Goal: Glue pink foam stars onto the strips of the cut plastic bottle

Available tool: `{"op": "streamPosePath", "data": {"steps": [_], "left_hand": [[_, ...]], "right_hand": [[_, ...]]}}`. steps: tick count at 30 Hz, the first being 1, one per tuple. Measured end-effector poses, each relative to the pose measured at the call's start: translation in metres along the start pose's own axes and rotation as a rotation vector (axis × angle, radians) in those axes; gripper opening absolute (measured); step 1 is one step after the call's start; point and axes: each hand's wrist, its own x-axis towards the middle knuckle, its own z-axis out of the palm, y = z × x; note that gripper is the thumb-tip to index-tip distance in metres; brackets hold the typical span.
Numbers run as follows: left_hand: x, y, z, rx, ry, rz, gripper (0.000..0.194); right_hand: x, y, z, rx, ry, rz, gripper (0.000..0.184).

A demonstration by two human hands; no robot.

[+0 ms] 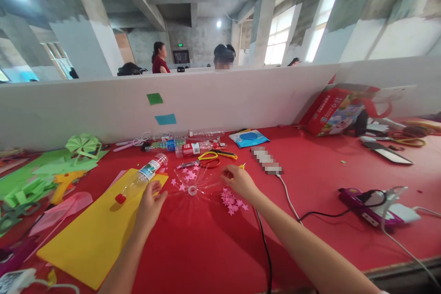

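Observation:
My left hand [150, 203] is open, thumb and fingers apart, over the edge of the yellow sheet [93, 234] and left of a cut clear plastic bottle top [192, 190]. The bottle top lies with its neck toward me and its strips splayed out. Pink paper stars [190, 174] lie on and around the strips. My right hand [238, 180] is curled at the right of the strips, fingertips together; what they pinch, if anything, is too small to make out. Beneath it sits a pile of pink stars [231, 201]. A yellow tip [243, 166] shows behind that hand, its body hidden.
A red-capped bottle [144, 174] lies on the yellow sheet. Behind are scissors [206, 158], more bottles [193, 148] and a blue-white packet [248, 138]. Green paper [44, 172] lies left. A black cord [263, 243], a purple power strip [367, 209] and a red bag [336, 109] are right.

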Motion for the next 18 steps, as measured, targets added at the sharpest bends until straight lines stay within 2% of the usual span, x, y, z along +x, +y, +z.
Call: {"op": "streamPosePath", "data": {"steps": [1, 3, 5, 7, 10, 13, 15, 18], "left_hand": [[-0.002, 0.006, -0.001, 0.042, 0.024, 0.057, 0.024], [-0.01, 0.021, 0.0, 0.255, 0.113, 0.31, 0.019], [-0.022, 0.036, 0.007, 0.328, 0.1, 0.484, 0.019], [-0.036, 0.048, 0.021, 0.374, 0.034, 0.606, 0.018], [-0.056, 0.056, 0.047, 0.428, -0.113, 0.67, 0.016], [-0.071, 0.052, 0.071, 0.46, -0.251, 0.634, 0.015], [-0.079, 0.047, 0.082, 0.48, -0.349, 0.618, 0.017], [-0.089, 0.042, 0.096, 0.533, -0.425, 0.619, 0.02]], "right_hand": [[-0.003, 0.005, -0.005, -0.04, -0.018, -0.017, 0.015], [-0.011, 0.013, -0.012, -0.117, -0.076, -0.078, 0.013], [-0.02, 0.016, -0.012, -0.191, -0.137, -0.148, 0.011], [-0.028, 0.016, -0.006, -0.264, -0.169, -0.191, 0.011], [-0.034, 0.014, 0.007, -0.352, -0.177, -0.203, 0.012], [-0.035, 0.015, 0.016, -0.39, -0.178, -0.204, 0.015], [-0.035, 0.016, 0.018, -0.388, -0.166, -0.195, 0.016], [-0.036, 0.018, 0.02, -0.354, -0.126, -0.163, 0.018]]}}
